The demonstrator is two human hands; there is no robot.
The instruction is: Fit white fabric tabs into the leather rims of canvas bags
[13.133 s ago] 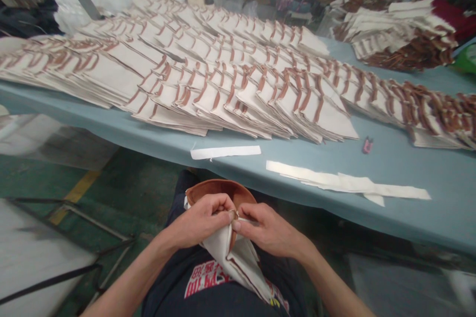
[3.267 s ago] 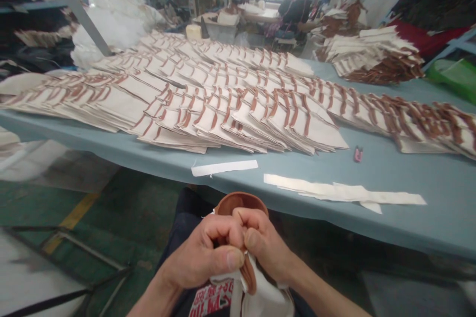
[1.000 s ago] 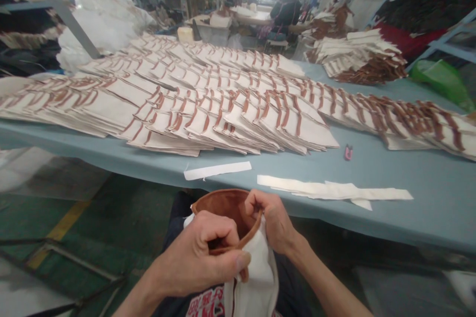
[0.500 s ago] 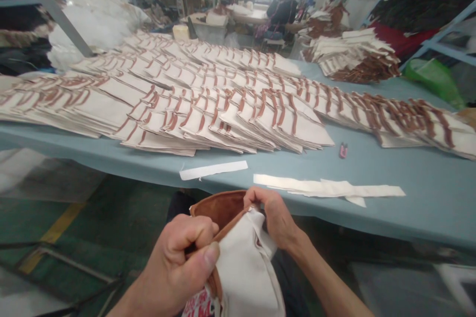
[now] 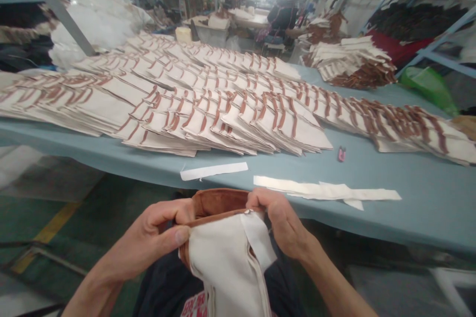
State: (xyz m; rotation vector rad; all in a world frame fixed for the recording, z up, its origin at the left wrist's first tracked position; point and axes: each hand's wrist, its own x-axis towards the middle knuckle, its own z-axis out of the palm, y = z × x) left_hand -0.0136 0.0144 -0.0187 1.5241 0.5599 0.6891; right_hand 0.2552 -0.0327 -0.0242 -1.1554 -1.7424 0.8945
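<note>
A white fabric bag with a brown top edge and brown inside hangs over my lap, its mouth held wide. My left hand pinches the rim at the left corner, thumb outside and fingers inside. At the right corner my right hand grips the same rim, fingers curled over it. A loose white flap hangs from the bag near the right hand. Red printing shows low on the bag's left side.
Rows of overlapping white pieces with brown bands cover much of the blue table. White strips and pink thread snips lie near its front edge. Another stack stands behind. A person sits farther off.
My left hand has moved left and slightly up, pulling the bag's rim out straight. The bag's white front has turned more toward me. My right hand has barely moved.
</note>
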